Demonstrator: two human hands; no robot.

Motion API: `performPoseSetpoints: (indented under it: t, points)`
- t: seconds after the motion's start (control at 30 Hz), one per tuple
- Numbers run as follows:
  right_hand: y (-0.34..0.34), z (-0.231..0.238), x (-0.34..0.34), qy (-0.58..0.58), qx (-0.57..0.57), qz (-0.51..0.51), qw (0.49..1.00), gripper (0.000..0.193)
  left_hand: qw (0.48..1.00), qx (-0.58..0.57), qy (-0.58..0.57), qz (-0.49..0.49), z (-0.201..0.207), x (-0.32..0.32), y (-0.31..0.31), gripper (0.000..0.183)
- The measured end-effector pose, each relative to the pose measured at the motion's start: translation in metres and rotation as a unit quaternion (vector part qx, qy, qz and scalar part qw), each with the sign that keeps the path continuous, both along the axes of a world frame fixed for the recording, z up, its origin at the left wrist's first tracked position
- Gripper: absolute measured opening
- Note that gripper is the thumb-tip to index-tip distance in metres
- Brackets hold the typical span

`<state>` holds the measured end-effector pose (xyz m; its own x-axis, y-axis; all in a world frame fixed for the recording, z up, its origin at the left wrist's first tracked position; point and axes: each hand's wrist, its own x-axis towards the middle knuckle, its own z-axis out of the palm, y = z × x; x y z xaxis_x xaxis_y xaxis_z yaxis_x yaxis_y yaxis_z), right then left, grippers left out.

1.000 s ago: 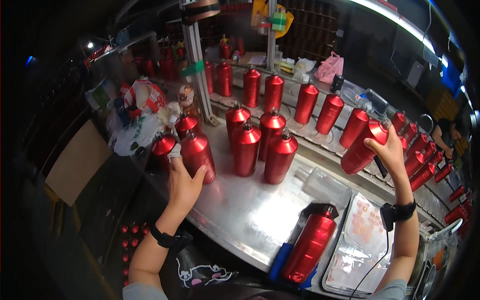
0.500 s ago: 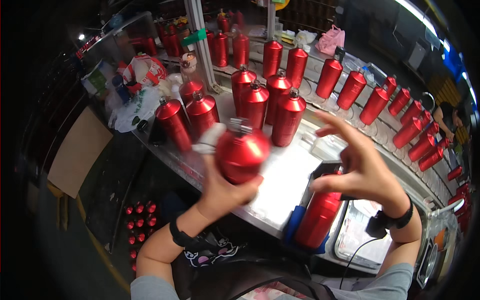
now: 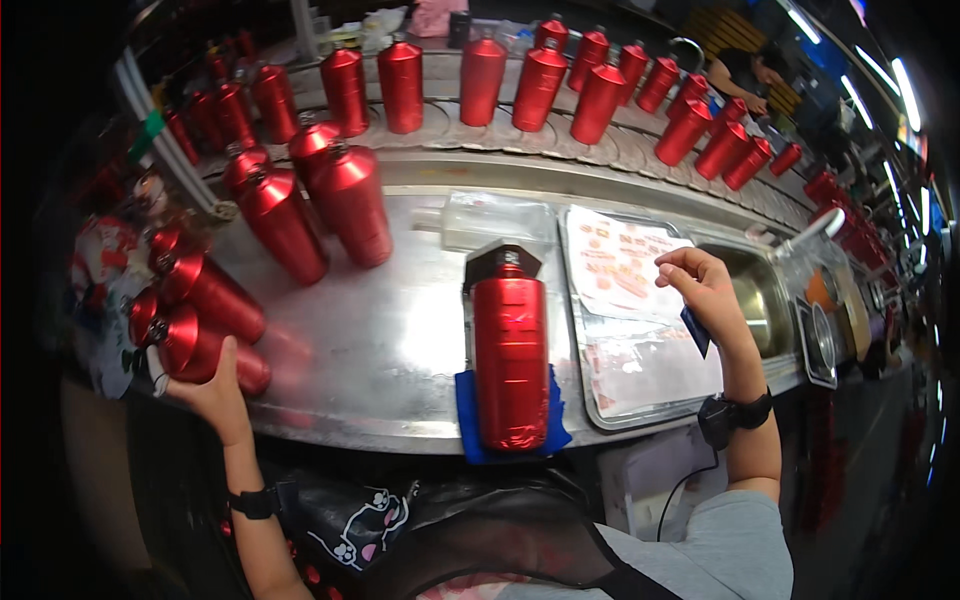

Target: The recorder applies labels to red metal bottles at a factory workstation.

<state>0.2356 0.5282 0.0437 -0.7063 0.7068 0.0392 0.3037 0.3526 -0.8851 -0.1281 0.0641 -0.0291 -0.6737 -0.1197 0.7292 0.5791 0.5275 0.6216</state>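
Note:
Far to the left, my left hand (image 3: 212,395) is wrapped round the lower side of a shiny red bottle (image 3: 215,358), which stands at the counter's front edge beside other red bottles (image 3: 215,290). A white cover shows on one of its fingers. My right hand (image 3: 708,290) hovers over a tray with printed sheets (image 3: 622,268), thumb and forefinger pinched together. A small dark blue flat piece (image 3: 694,332) sticks out below its palm. Between the hands, a red bottle (image 3: 511,350) lies in a dark holder (image 3: 503,262) on a blue cloth (image 3: 466,420).
Behind the metal counter (image 3: 400,330), a curved conveyor (image 3: 440,140) carries several red bottles. A clear plastic box (image 3: 497,222) sits behind the holder. Right of the tray is a sink basin (image 3: 765,300). Another person (image 3: 745,80) works at the far right.
The view has swung right. My left hand has put its bottle down among those at the left. My right hand has moved from the bottle in the holder to above the tray, its fingers closing.

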Motion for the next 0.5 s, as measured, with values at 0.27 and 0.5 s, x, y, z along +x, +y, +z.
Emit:
performPoseSetpoints:
  t: [0.27,0.5]
  points:
    - [0.029,-0.056,0.053,-0.188,0.154,-0.072,0.967,0.024,0.999,0.000,0.007,-0.037,0.008,0.013,-0.006,0.085]
    - [0.031,-0.084,0.032,-0.268,0.213,-0.009,0.939,0.030,0.975,-0.038,0.075,-0.207,0.051,0.098,0.044,0.063]
